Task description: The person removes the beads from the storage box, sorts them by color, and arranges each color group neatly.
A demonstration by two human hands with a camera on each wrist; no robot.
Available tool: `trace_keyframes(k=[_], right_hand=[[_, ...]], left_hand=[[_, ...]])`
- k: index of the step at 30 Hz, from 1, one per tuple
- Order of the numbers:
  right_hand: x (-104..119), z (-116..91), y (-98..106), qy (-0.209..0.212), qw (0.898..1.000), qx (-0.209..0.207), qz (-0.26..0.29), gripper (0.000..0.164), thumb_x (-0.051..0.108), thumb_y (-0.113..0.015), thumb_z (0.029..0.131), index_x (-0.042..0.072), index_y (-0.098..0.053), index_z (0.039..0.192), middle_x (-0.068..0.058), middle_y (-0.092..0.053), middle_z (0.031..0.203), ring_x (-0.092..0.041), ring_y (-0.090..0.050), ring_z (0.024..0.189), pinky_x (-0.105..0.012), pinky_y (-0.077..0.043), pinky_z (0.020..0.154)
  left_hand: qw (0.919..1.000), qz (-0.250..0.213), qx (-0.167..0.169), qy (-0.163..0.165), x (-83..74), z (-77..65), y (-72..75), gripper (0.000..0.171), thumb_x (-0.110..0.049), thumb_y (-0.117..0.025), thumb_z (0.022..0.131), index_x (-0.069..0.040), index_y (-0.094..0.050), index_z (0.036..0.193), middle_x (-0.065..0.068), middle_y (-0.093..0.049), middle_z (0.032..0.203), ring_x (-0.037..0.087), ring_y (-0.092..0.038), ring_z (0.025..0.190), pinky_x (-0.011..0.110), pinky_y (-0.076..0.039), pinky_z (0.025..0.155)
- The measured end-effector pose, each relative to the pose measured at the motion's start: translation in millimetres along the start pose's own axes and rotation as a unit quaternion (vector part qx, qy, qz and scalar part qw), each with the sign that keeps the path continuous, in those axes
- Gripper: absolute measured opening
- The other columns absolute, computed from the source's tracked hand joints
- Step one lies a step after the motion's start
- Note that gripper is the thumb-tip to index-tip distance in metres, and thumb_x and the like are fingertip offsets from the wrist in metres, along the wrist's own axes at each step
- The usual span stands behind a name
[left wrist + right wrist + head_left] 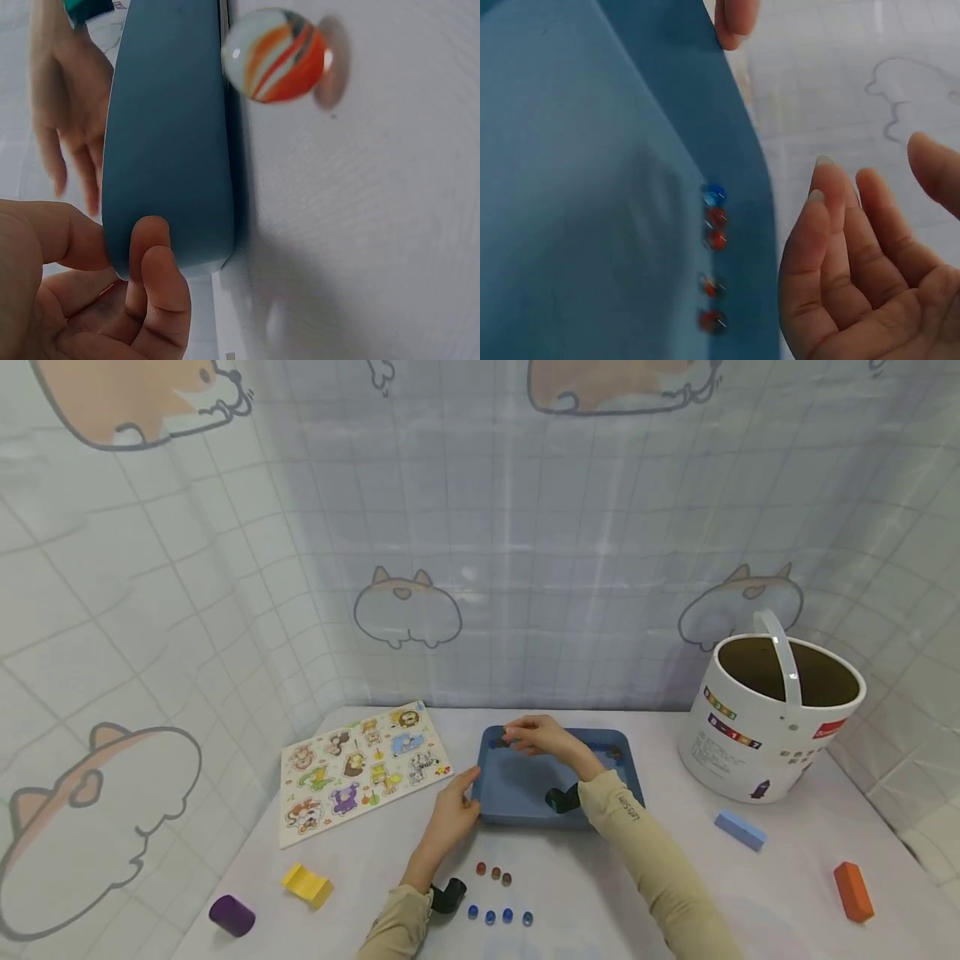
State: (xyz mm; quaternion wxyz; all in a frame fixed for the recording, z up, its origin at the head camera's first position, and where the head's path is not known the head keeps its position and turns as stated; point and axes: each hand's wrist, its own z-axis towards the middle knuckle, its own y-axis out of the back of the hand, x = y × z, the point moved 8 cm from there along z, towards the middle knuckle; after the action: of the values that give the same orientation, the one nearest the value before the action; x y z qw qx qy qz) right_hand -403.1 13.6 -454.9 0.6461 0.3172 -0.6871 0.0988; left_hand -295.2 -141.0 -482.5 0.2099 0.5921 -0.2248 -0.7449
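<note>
A blue tray (517,818) lies on the table. My left hand (453,806) grips its left side near the front corner; in the left wrist view the fingers (165,289) bend around the tray wall (169,135). Over the tray's far left part hovers my right hand (551,739), fingers loosely bent. Seen from the right wrist, that hand (870,277) holds nothing visible. Several marbles (716,217), orange and blue, sit in a line along the tray's inner edge. Three reddish marbles (496,873) and several blue marbles (507,914) rest on the table before the tray.
An animal puzzle board (360,768) lies left of the tray. Yellow (307,885) and purple (232,916) blocks are at the front left. On the right stand a white bucket (738,735), a light blue block (740,829) and an orange block (853,891).
</note>
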Motion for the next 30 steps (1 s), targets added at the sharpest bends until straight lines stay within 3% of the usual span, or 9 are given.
trace_keyframes(k=[6,10,17,24,26,30], right_hand=[[-10,21,-15,-0.031,0.999,-0.019,0.008,0.045,0.024,-0.053,0.099,-0.002,-0.052,0.135,-0.021,-0.059,0.133,-0.035,-0.059,0.12,-0.04,-0.051,0.098],[-20,28,-20,-0.052,0.997,-0.054,0.003,0.041,0.018,-0.052,0.099,-0.006,-0.054,0.132,-0.025,-0.058,0.132,-0.035,-0.062,0.116,-0.038,-0.054,0.092],[-33,35,-29,-0.074,0.993,-0.092,0.019,0.039,0.012,-0.054,0.097,-0.01,-0.055,0.129,-0.027,-0.06,0.128,-0.035,-0.064,0.111,-0.036,-0.056,0.088],[-32,34,-31,-0.086,0.981,-0.163,0.058,0.033,0.003,-0.059,0.092,-0.01,-0.061,0.121,-0.027,-0.067,0.116,-0.033,-0.069,0.101,-0.034,-0.058,0.082],[-31,34,-32,-0.092,0.98,-0.17,0.044,0.032,0.003,-0.062,0.089,-0.008,-0.065,0.119,-0.024,-0.069,0.112,-0.03,-0.07,0.098,-0.033,-0.058,0.08],[-26,35,-34,-0.098,0.978,-0.18,-0.047,0.028,0.007,-0.07,0.082,0.002,-0.073,0.109,-0.017,-0.072,0.108,-0.023,-0.069,0.093,-0.032,-0.057,0.081]], left_hand=[[1.0,0.004,-0.001,-0.008,-2.8,0.9,0.7,0.059,0.008,-0.051,0.079,0.006,-0.048,0.138,0.026,-0.049,0.141,0.001,-0.044,0.048,0.018,-0.04,0.046],[0.9999,0.008,-0.004,-0.009,-5.1,0.8,1.3,0.059,0.007,-0.051,0.078,0.006,-0.049,0.137,0.026,-0.05,0.141,0.001,-0.042,0.048,0.017,-0.039,0.047],[0.9999,0.007,-0.001,-0.008,-4.2,-0.2,0.1,0.06,0.007,-0.052,0.078,0.006,-0.049,0.138,0.025,-0.05,0.141,0.001,-0.044,0.049,0.017,-0.041,0.047],[1.0,0.001,0.003,-0.009,-2.9,-0.9,-1.9,0.059,0.007,-0.053,0.079,0.005,-0.048,0.138,0.025,-0.049,0.142,0.0,-0.043,0.049,0.017,-0.041,0.048],[1.0,0.002,0.003,-0.009,-2.6,-1.0,-1.5,0.059,0.007,-0.053,0.079,0.005,-0.048,0.138,0.025,-0.048,0.143,0.0,-0.043,0.049,0.017,-0.04,0.048],[0.9999,0.006,0.002,-0.011,-2.9,-0.9,-0.1,0.059,0.006,-0.053,0.08,0.005,-0.049,0.138,0.025,-0.048,0.143,0.0,-0.042,0.049,0.017,-0.04,0.048]])
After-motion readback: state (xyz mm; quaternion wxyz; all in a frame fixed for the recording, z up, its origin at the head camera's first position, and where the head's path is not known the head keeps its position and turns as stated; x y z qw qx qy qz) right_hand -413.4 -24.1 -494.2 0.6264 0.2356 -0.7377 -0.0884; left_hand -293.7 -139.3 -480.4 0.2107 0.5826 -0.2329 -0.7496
